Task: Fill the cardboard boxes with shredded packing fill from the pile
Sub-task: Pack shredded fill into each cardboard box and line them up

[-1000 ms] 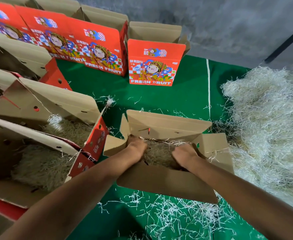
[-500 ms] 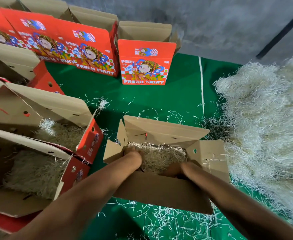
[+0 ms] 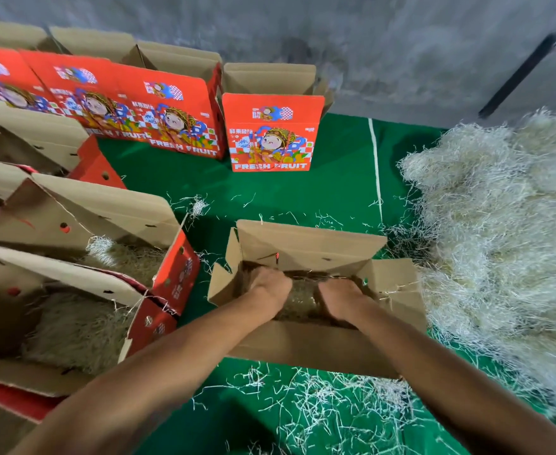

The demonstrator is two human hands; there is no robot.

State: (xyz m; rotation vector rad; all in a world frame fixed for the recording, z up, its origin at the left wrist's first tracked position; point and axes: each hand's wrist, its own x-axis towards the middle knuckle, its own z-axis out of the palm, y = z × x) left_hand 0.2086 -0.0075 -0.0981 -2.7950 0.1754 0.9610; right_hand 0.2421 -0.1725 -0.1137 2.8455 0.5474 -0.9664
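From the head camera, an open brown cardboard box (image 3: 306,254) with its flaps spread sits on the green floor mat (image 3: 303,195) straight ahead. Both forearms reach down into it. The left hand (image 3: 268,285) and the right hand (image 3: 342,298) lie knuckles-up, a little apart, on the pale shredded packing fill inside the box (image 3: 303,295). They seem to be pressing it down, but the fingertips are buried in the fill, so whether the fingers are flat or curled into it cannot be told.

The big loose pile of whitish shredded fill (image 3: 500,231) lies just to the right of the box, touching its right flap. Stray shreds (image 3: 319,408) litter the mat in front.

To the left, two open boxes with red printed sides (image 3: 175,277) already hold fill. Along the grey wall (image 3: 335,37) stands a row of upright red "FRESH FRUIT" cartons (image 3: 271,133), their tops open; what is inside them is hidden.

The step in hand looks like tamping. To do it well, press evenly from the middle out to the corners so the layer beds level, keep the side flaps clear so no shreds snag under them, and avoid leaning on the near wall, which would buckle easily. More handfuls from the pile probably follow, since the fill sits well below the rim.
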